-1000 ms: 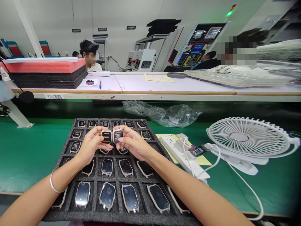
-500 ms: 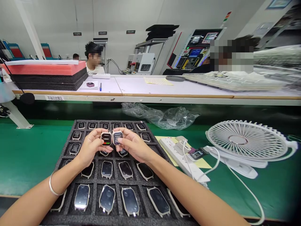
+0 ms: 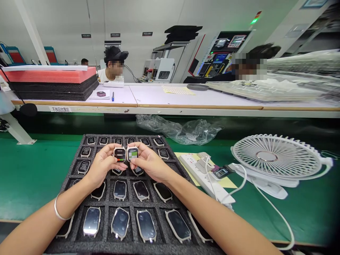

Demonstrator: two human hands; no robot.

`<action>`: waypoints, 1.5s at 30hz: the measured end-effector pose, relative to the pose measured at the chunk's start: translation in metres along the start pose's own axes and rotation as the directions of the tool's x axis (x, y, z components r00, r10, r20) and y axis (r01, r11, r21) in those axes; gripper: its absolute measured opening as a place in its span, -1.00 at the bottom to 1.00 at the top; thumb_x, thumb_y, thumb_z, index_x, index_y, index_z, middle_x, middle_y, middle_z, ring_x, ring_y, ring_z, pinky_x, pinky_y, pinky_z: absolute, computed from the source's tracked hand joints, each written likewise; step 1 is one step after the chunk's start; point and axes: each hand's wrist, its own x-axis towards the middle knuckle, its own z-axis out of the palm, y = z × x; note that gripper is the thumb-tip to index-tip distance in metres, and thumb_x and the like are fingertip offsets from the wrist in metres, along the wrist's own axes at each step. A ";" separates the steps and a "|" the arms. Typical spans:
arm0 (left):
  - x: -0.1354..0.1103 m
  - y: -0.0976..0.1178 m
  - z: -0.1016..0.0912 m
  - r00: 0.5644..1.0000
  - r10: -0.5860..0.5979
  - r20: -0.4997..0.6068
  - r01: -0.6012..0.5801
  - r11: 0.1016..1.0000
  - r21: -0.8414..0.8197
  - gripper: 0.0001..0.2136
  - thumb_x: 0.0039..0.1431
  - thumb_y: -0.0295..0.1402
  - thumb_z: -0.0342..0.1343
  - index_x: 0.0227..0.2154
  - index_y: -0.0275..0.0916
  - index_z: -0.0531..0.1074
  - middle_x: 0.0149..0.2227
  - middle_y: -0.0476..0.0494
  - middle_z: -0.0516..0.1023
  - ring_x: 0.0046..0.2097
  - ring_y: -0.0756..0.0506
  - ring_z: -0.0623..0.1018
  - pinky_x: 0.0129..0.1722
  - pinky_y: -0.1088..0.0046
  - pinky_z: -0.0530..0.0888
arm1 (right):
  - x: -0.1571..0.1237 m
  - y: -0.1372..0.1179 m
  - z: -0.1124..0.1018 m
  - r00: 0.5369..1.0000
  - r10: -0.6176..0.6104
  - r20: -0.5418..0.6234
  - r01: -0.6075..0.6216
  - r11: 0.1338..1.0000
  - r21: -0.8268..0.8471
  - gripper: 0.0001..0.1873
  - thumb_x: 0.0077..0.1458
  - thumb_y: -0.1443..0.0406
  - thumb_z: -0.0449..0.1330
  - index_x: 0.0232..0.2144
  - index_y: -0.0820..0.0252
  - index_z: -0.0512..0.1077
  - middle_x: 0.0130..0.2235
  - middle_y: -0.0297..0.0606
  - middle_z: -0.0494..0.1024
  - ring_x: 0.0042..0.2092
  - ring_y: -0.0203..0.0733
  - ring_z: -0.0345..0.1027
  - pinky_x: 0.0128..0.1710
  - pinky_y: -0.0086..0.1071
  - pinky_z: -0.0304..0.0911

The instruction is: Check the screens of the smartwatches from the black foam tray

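Above the foam tray (image 3: 79, 150), hands clamped on two lit watches, left (image 3: 101, 166) and right (image 3: 148, 164), screen text unreadable.

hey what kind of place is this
Most likely an electronics assembly or inspection line. A foam tray holds rows of smartwatch bodies, each hand holds one lit watch, and long workbenches seat other workers.

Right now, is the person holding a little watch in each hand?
Yes, the left hand holds one lit watch and the right hand holds another watch, side by side above the black foam tray.
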 end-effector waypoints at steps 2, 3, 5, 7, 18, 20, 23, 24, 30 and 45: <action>0.000 0.000 0.000 1.000 -0.011 0.015 0.011 1.000 0.009 -0.62 -0.08 -0.39 0.20 -0.11 -0.25 0.41 -0.20 -0.08 0.55 -0.42 -0.08 0.65 -0.32 0.34 0.60 | 0.001 0.001 0.000 0.999 0.029 -0.025 -0.028 0.999 0.044 -0.66 0.06 0.19 0.34 -0.13 0.13 0.40 -0.33 -0.38 0.50 -0.49 -0.37 0.38 -0.44 -0.42 0.26; 0.000 -0.001 0.000 1.000 -0.018 0.021 0.017 1.000 0.012 -0.61 -0.08 -0.39 0.20 -0.11 -0.25 0.41 -0.21 -0.08 0.55 -0.42 -0.08 0.65 -0.32 0.35 0.59 | 0.001 0.001 0.001 0.998 0.046 -0.035 -0.043 0.997 0.071 -0.66 0.10 0.12 0.31 -0.14 0.14 0.40 -0.35 -0.37 0.50 -0.50 -0.37 0.37 -0.46 -0.41 0.25; 0.001 -0.001 -0.001 0.999 -0.029 0.027 0.029 1.000 0.010 -0.61 -0.08 -0.39 0.19 -0.11 -0.25 0.40 -0.22 -0.07 0.56 -0.42 -0.08 0.65 -0.33 0.37 0.59 | 0.001 0.000 0.001 0.997 0.067 -0.043 -0.062 0.992 0.108 -0.64 0.11 0.06 0.29 -0.16 0.15 0.41 -0.36 -0.36 0.50 -0.51 -0.35 0.37 -0.48 -0.40 0.25; 0.001 -0.002 -0.001 0.999 -0.035 0.027 0.035 0.999 0.003 -0.61 -0.09 -0.39 0.20 -0.11 -0.24 0.40 -0.23 -0.06 0.56 -0.41 -0.09 0.65 -0.33 0.37 0.58 | 0.000 -0.001 0.001 0.997 0.060 -0.041 -0.056 0.994 0.098 -0.65 0.07 0.13 0.34 -0.15 0.14 0.42 -0.33 -0.35 0.52 -0.49 -0.34 0.39 -0.47 -0.40 0.27; 0.000 -0.002 -0.001 0.999 -0.036 0.035 0.036 0.999 0.004 -0.64 -0.08 -0.41 0.18 -0.14 -0.23 0.41 -0.24 -0.06 0.56 -0.42 -0.08 0.65 -0.32 0.35 0.59 | 0.001 0.003 -0.001 0.998 0.016 -0.059 -0.015 1.000 0.019 -0.65 0.01 0.20 0.39 -0.16 0.14 0.44 -0.34 -0.38 0.49 -0.50 -0.38 0.36 -0.49 -0.43 0.28; 0.000 -0.002 -0.001 0.999 -0.036 0.034 0.036 0.999 0.005 -0.63 -0.08 -0.41 0.20 -0.13 -0.23 0.41 -0.24 -0.05 0.56 -0.42 -0.08 0.65 -0.33 0.36 0.59 | 0.000 0.003 -0.001 0.999 0.011 -0.052 -0.010 1.000 0.021 -0.66 0.02 0.22 0.39 -0.16 0.14 0.43 -0.33 -0.39 0.49 -0.50 -0.38 0.36 -0.48 -0.43 0.28; 0.000 -0.001 -0.001 0.999 -0.030 0.024 0.029 1.000 0.008 -0.62 -0.08 -0.38 0.22 -0.12 -0.24 0.40 -0.23 -0.05 0.55 -0.42 -0.07 0.65 -0.33 0.38 0.60 | -0.001 0.001 -0.001 1.000 -0.003 -0.031 0.004 1.000 0.014 -0.64 0.00 0.31 0.37 -0.13 0.13 0.42 -0.31 -0.38 0.49 -0.47 -0.37 0.39 -0.43 -0.42 0.28; 0.000 -0.001 0.000 0.999 -0.027 0.020 0.026 1.000 0.011 -0.62 -0.07 -0.38 0.23 -0.13 -0.24 0.40 -0.22 -0.05 0.55 -0.43 -0.07 0.65 -0.34 0.38 0.60 | -0.002 0.001 -0.001 1.000 -0.007 -0.023 0.007 1.000 0.008 -0.63 -0.01 0.34 0.36 -0.12 0.13 0.42 -0.31 -0.39 0.49 -0.46 -0.37 0.39 -0.41 -0.41 0.29; 0.000 0.000 0.000 1.000 -0.011 -0.002 0.011 0.999 0.035 -0.61 -0.06 -0.33 0.27 -0.13 -0.25 0.39 -0.22 -0.05 0.53 -0.45 -0.06 0.65 -0.38 0.41 0.61 | -0.002 0.000 -0.001 1.000 -0.001 0.004 0.001 1.000 0.001 -0.62 0.00 0.39 0.30 -0.09 0.13 0.41 -0.29 -0.37 0.50 -0.43 -0.34 0.44 -0.37 -0.39 0.30; 0.002 -0.002 -0.002 1.000 -0.007 -0.018 0.008 0.999 0.047 -0.62 -0.07 -0.35 0.26 -0.13 -0.25 0.38 -0.20 -0.05 0.53 -0.44 -0.07 0.65 -0.38 0.40 0.60 | -0.002 -0.002 -0.002 1.000 -0.018 0.026 0.018 1.000 0.000 -0.59 -0.04 0.43 0.25 -0.08 0.13 0.40 -0.32 -0.39 0.52 -0.43 -0.34 0.46 -0.38 -0.41 0.28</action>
